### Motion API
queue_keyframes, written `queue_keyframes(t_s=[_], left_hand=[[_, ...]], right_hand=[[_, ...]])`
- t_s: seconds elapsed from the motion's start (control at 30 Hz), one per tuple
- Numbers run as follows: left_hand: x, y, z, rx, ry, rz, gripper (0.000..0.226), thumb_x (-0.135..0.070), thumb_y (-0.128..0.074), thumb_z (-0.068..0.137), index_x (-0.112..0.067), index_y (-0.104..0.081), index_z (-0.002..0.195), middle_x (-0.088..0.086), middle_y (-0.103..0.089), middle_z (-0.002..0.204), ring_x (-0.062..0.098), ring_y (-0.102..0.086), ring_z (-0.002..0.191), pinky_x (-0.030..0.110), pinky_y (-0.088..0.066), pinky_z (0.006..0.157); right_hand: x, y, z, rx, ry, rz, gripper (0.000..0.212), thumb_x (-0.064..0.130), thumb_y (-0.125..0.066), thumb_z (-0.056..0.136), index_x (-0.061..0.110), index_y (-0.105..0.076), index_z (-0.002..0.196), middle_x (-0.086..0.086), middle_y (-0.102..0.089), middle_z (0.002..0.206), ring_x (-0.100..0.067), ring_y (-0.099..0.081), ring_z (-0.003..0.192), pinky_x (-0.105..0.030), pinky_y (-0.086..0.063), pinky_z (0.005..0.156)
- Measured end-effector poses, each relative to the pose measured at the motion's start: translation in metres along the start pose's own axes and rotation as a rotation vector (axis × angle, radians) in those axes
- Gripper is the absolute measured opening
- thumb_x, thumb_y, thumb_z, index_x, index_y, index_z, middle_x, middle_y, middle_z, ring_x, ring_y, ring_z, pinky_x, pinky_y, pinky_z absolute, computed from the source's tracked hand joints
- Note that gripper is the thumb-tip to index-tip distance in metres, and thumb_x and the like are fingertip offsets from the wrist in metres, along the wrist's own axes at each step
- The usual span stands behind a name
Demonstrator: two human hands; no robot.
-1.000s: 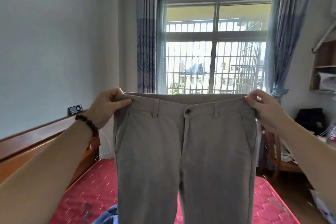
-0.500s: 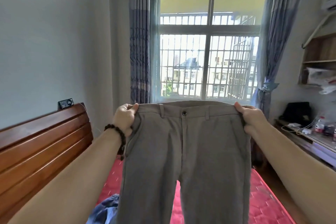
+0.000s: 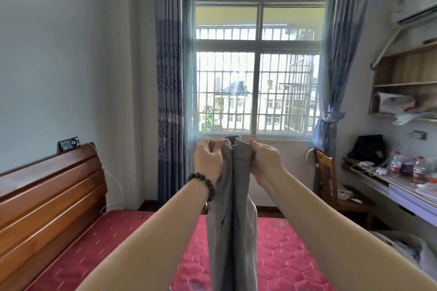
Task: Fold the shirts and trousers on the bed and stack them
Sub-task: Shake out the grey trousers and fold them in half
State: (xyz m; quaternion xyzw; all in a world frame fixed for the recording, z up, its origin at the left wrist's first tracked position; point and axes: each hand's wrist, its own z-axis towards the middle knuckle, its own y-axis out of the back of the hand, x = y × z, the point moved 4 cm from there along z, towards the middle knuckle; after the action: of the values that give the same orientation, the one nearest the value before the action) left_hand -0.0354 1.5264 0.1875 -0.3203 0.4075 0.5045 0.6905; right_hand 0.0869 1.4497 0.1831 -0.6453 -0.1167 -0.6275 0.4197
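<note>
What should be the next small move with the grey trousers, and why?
Probably lower the grey trousers onto the red mattress and lay them flat. The left hand and right hand pinch the two waistband ends side by side, so the lengthwise fold looks nearly closed, yet the legs hang in the air above the bed. Folding them shorter likely needs a flat surface.

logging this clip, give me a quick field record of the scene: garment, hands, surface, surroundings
garment: grey trousers, folded in half lengthwise, hanging above the bed
left hand: left hand grips the waistband at one side
right hand: right hand grips the waistband at the other side, close to the left
surface: red quilted mattress
surroundings: wooden headboard, barred window, desk with bottles
</note>
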Motion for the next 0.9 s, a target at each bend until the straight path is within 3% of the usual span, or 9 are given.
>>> queue_keyframes(t_s=[0.1,0.3,0.4,0.5,0.57,0.63,0.7,0.83,0.9], left_hand=[[0.002,0.0,-0.008,0.108,-0.069,-0.015,0.023,-0.029,-0.068,0.088,-0.011,-0.06,0.098,0.001,-0.066,0.087,0.007,-0.061,0.071,0.017,-0.052,0.062],[0.003,0.007,-0.011,0.357,-0.139,-0.057,0.038,-0.007,-0.073,0.082,-0.018,-0.054,0.113,0.002,-0.067,0.099,0.009,-0.065,0.087,0.018,-0.054,0.071],[-0.009,0.02,-0.004,0.437,-0.155,-0.007,0.031,-0.002,-0.064,0.088,-0.013,-0.056,0.116,0.01,-0.067,0.107,0.022,-0.065,0.1,0.032,-0.056,0.086],[-0.027,0.027,0.0,0.595,-0.186,0.007,0.029,0.001,-0.059,0.091,-0.013,-0.056,0.116,0.007,-0.067,0.106,0.017,-0.065,0.099,0.033,-0.056,0.087],[-0.043,0.028,0.002,0.693,-0.252,0.043,0.029,0.002,-0.057,0.091,-0.013,-0.057,0.115,0.002,-0.065,0.104,0.011,-0.064,0.096,0.028,-0.055,0.085],[-0.057,0.027,0.004,0.746,-0.306,0.027,0.033,0.003,-0.058,0.091,-0.016,-0.056,0.117,0.0,-0.065,0.104,0.01,-0.063,0.096,0.027,-0.055,0.084],[-0.063,0.029,0.006,0.673,-0.306,-0.034,0.046,0.001,-0.06,0.09,-0.029,-0.051,0.124,0.001,-0.066,0.108,0.015,-0.067,0.096,0.032,-0.057,0.082],[-0.051,0.04,0.002,0.166,-0.392,-0.016,0.039,-0.012,-0.071,0.084,-0.038,-0.048,0.102,-0.003,-0.06,0.098,0.009,-0.066,0.076,0.027,-0.058,0.068],[-0.036,0.04,-0.002,0.146,-0.395,0.022,0.027,-0.019,-0.073,0.083,-0.032,-0.052,0.095,-0.006,-0.063,0.095,0.012,-0.065,0.079,0.029,-0.057,0.069]], right_hand=[[0.003,-0.009,-0.008,0.089,-0.069,-0.011,0.05,0.027,-0.043,0.1,0.0,-0.071,0.069,-0.019,-0.072,0.077,-0.027,-0.07,0.069,-0.036,-0.059,0.067],[0.022,-0.019,-0.016,0.223,-0.086,-0.133,0.037,0.023,-0.046,0.099,-0.003,-0.07,0.087,-0.019,-0.073,0.089,-0.026,-0.07,0.078,-0.033,-0.059,0.072],[0.043,-0.008,-0.013,0.271,0.189,-0.562,0.015,0.019,-0.064,0.091,0.008,-0.072,0.097,-0.015,-0.072,0.104,-0.025,-0.069,0.094,-0.033,-0.057,0.083],[0.069,-0.005,-0.011,0.389,0.503,-1.148,0.05,0.035,-0.073,0.082,0.025,-0.057,0.128,0.015,-0.05,0.13,-0.004,-0.048,0.117,-0.024,-0.038,0.097],[0.08,-0.01,-0.009,0.549,0.508,-1.355,0.06,0.042,-0.076,0.077,0.029,-0.053,0.131,0.02,-0.047,0.125,0.004,-0.045,0.108,-0.019,-0.036,0.09],[0.091,-0.019,-0.008,0.609,0.519,-1.464,0.031,0.041,-0.078,0.075,0.021,-0.065,0.096,0.015,-0.059,0.085,0.005,-0.05,0.072,-0.019,-0.038,0.067],[0.102,-0.027,-0.009,0.616,0.595,-1.488,0.029,0.037,-0.078,0.076,0.016,-0.059,0.07,0.011,-0.05,0.062,0.001,-0.046,0.056,-0.02,-0.036,0.057],[0.112,-0.035,-0.015,0.504,0.742,-1.421,0.033,0.033,-0.072,0.082,0.003,-0.059,0.075,0.0,-0.054,0.068,-0.01,-0.048,0.065,-0.025,-0.036,0.063],[0.112,-0.036,-0.018,0.458,0.748,-1.369,0.031,0.029,-0.071,0.084,0.001,-0.061,0.079,-0.01,-0.059,0.074,-0.016,-0.05,0.07,-0.031,-0.036,0.066]])
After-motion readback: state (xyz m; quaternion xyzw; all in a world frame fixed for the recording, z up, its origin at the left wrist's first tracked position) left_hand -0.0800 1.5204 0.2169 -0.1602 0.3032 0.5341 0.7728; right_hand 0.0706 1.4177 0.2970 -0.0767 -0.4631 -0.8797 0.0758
